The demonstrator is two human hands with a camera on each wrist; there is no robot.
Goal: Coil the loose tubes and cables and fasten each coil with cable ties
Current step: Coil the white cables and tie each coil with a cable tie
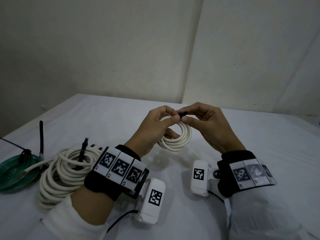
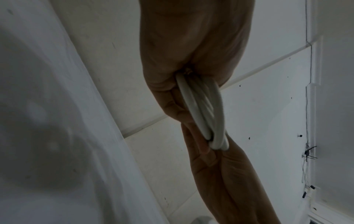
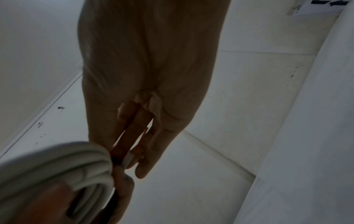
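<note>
- I see my left hand [image 1: 156,126] gripping a small coil of smooth off-white tube [image 1: 180,137], its fingers curled round the near-left side, holding it above the worktop [image 1: 259,135], centre of the scene.
- The coil's round ring is tilted, with its open face turned up towards me.
- My right hand [image 1: 210,125] pinches a short black cable tie [image 1: 182,113] at the coil's far top edge; the tie's long axis runs left to right.
- On the left lies a larger off-white coil [image 1: 60,172], with a black tie [image 1: 82,151] standing upright from it.
- Far left rests a glossy translucent green tube coil [image 1: 15,172].
</note>
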